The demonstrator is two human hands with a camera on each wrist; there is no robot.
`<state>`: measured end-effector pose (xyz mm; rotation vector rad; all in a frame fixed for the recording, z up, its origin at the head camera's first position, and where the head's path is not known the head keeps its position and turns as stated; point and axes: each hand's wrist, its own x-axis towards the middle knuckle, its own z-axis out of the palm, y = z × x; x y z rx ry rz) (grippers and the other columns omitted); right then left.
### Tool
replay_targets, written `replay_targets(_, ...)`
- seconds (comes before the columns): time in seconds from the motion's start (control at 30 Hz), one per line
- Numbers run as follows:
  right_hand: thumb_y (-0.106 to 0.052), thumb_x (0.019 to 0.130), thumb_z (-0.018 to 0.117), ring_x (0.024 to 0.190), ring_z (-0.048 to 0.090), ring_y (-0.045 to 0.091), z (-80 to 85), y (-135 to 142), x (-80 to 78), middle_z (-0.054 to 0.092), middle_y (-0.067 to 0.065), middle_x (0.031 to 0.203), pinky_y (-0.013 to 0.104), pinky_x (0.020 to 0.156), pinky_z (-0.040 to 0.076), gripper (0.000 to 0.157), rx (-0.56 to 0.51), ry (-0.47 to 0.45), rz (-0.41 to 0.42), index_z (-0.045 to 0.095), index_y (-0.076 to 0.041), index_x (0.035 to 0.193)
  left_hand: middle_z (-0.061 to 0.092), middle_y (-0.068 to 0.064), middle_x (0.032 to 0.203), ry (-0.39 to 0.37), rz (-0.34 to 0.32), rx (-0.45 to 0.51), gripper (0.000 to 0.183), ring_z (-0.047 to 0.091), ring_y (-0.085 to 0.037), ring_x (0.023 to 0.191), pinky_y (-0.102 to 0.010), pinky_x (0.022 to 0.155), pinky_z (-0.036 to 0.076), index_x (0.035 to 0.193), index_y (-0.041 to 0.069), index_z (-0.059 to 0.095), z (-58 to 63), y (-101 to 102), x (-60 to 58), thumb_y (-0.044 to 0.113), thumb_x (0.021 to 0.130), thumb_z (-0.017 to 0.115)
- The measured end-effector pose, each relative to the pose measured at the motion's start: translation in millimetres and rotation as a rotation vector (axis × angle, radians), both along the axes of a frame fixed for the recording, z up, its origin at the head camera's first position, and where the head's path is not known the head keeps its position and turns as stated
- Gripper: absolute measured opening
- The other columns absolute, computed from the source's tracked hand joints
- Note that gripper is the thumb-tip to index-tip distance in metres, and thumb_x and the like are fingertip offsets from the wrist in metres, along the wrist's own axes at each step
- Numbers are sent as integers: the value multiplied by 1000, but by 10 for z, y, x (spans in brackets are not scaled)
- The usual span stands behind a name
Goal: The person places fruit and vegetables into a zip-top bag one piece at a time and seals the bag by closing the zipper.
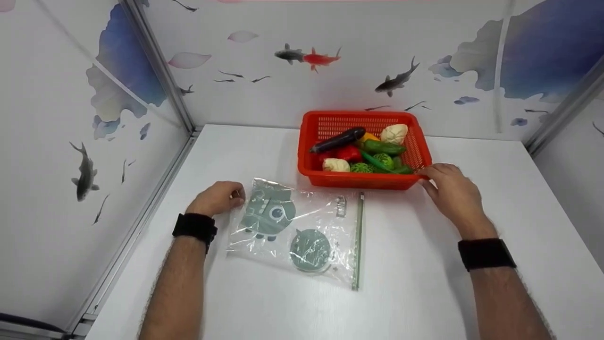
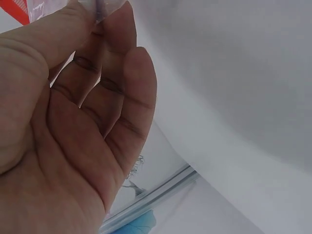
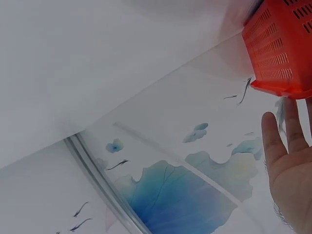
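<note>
A clear zip bag with green cartoon prints lies flat on the table, its green zip strip towards the right. My left hand is at its upper left edge; in the left wrist view, thumb and forefinger pinch a bit of clear plastic, the other fingers loosely bent. At the back stands a red basket of vegetables. My right hand grips its front right corner, forefinger at the rim and thumb lower outside. In the right wrist view the outer fingers reach up to the rim; the thumb is out of sight.
In the basket lie an eggplant, a green cucumber-like vegetable, a red vegetable, pale bulbs and green patterned balls. Printed wall panels close off the back and sides of the white table.
</note>
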<state>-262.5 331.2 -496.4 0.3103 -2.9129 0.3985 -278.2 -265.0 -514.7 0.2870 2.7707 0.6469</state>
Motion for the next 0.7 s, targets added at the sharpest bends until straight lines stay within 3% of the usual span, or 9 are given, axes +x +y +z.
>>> replay_targets(0.47, -17, 114, 77, 147, 56, 58, 10, 532, 177, 72, 32, 148, 83, 110, 57, 35, -14, -48, -40, 75, -3, 147, 81, -20, 123, 33, 92, -27, 12, 74, -37, 114, -59, 105, 62, 121, 4, 79, -1, -266, -20, 13, 115, 73)
replay_targets(0.6, -20, 115, 76, 144, 57, 59, 59, 589, 191, 72, 33, 145, 83, 109, 57, 37, -4, -82, -59, 74, 0, 146, 80, -27, 130, 124, 135, -119, 23, 78, -45, 117, -65, 101, 65, 131, 0, 76, 36, -183, -32, 17, 115, 74)
replay_targets(0.7, -29, 116, 74, 142, 58, 60, 120, 558, 162, 72, 34, 145, 83, 106, 58, 44, 11, -116, -88, 73, 1, 147, 75, -31, 145, 235, 153, -198, 40, 76, -53, 128, -70, 103, 65, 146, 0, 70, 108, 18, -50, 24, 115, 75)
